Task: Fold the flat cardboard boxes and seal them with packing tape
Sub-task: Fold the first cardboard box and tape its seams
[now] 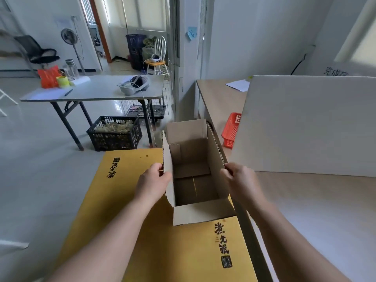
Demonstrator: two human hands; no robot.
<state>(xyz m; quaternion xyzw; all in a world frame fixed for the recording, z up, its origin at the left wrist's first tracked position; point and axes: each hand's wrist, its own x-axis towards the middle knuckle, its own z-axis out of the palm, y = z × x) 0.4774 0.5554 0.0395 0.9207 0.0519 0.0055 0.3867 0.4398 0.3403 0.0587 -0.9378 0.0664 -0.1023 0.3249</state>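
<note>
- Item: cardboard box (193, 180), corrugated, brown inside, standing upright w/ top open. All four top flaps are up or splayed.
- Bottom: inner flaps folded shut, w/ a seam line running across the floor of the box.
- Far flap (186, 129) stands upright. Near flap (201, 212) is bent outward toward the person.
- Location: the box sits on a yellow flat cardboard sheet (126, 200) printed w/ black characters, just beside the left edge of the wooden worktop (305, 210).
- Hidden/unclear: the box's outer walls are mostly out of sight, so the outside colour can't be confirmed. The yellow sheet is cut off at the bottom edge of frame. Can't tell if it is one sheet or a stack.
- Left hand (152, 184): fingers (156, 169) curled over the near end of the left flap (167, 169), pinching its edge w/ the thumb on the outer face.
- Right hand (240, 182): fingers (227, 174) curled, pinching the near corner of the right flap (216, 151).
- The box lies between the two hands, one on each long side.
- Also on the worktop: a white board (305, 123) leaning upright and a red basket (232, 129) partly behind it.
</note>
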